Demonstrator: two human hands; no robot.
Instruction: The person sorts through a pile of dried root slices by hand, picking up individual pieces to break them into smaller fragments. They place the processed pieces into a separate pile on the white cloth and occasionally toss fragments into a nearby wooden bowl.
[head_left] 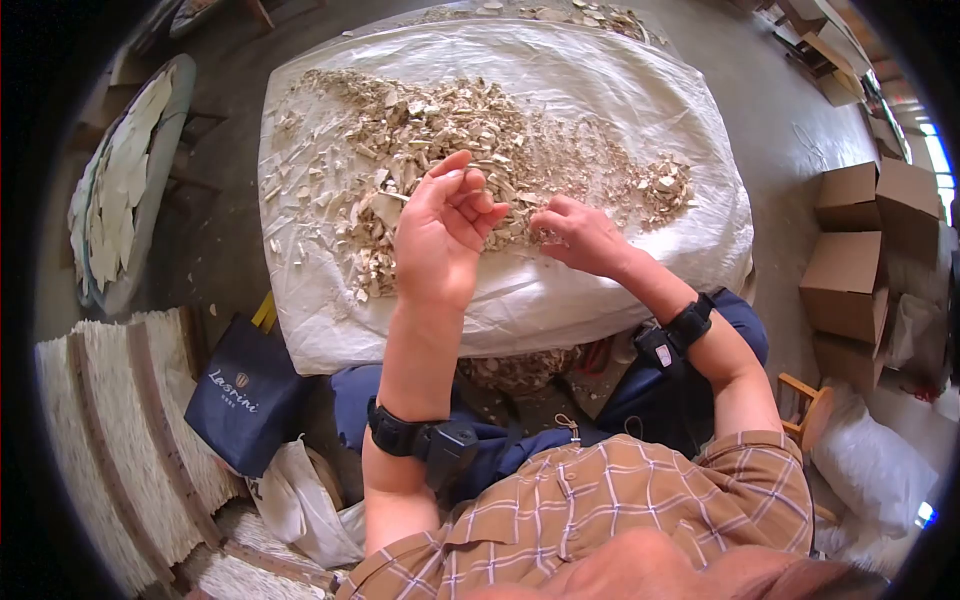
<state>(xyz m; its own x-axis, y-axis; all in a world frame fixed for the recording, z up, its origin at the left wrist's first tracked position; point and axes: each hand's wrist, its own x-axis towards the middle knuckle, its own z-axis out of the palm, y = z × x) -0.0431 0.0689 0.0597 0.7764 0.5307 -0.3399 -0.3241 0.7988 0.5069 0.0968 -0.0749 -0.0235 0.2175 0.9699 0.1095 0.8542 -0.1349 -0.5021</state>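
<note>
A broad heap of pale, dried flakes and slivers [440,112] lies on a white cloth-like sheet [590,70] over the table. My left hand [440,230] is raised over the near side of the heap, palm turned up, its fingers curled in and the thumb close to the index finger. A thin pale sliver shows at its left edge; I cannot tell whether the fingers grip it. To the right, my right hand [585,238] is low at the heap's near edge, knuckles up, with its bent fingertips closed on some small flakes [546,236].
A smaller pile of flakes [665,190] sits at the sheet's right. Cardboard boxes [845,265] and a wooden stool [808,410] stand on the right. A dark blue bag [245,395] leans at left, near stacked pale ridged sheets [110,450]. A round tray [135,190] holds large pale pieces.
</note>
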